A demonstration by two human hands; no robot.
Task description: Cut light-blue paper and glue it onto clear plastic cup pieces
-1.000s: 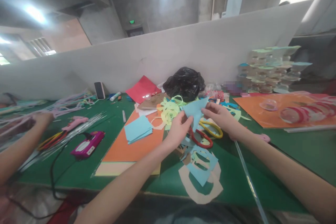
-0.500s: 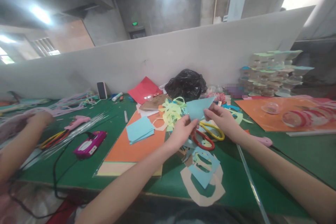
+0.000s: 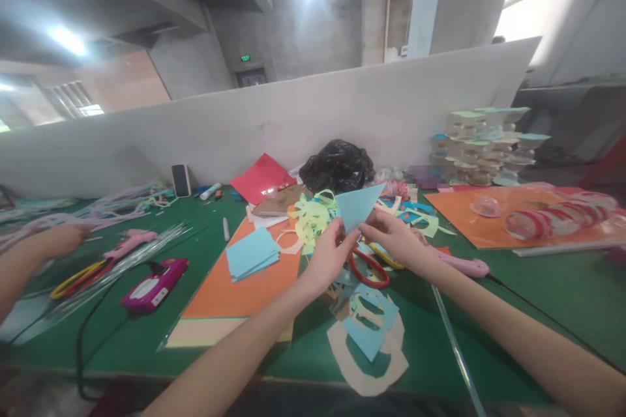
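Note:
My left hand [image 3: 328, 255] and my right hand [image 3: 391, 238] both pinch a folded light-blue paper triangle [image 3: 356, 206], held up above the green table [image 3: 538, 287]. The left fingers grip its lower left edge, the right fingers its lower right edge. Under my hands lie red-handled scissors [image 3: 368, 268] and yellow-handled scissors [image 3: 384, 257]. Blue and cream paper offcuts [image 3: 368, 332] lie nearer to me.
A stack of blue paper squares [image 3: 250, 254] rests on an orange sheet [image 3: 239, 287]. A pink glue gun [image 3: 152, 283] with a black cord lies left, near another person's arm [image 3: 29, 254]. A black bag [image 3: 338, 167], red paper [image 3: 262, 177] and a white partition [image 3: 293, 117] stand behind.
My hands moved a little closer together on the blue triangle. The camera view shifted slightly, so the table items sit a bit further left.

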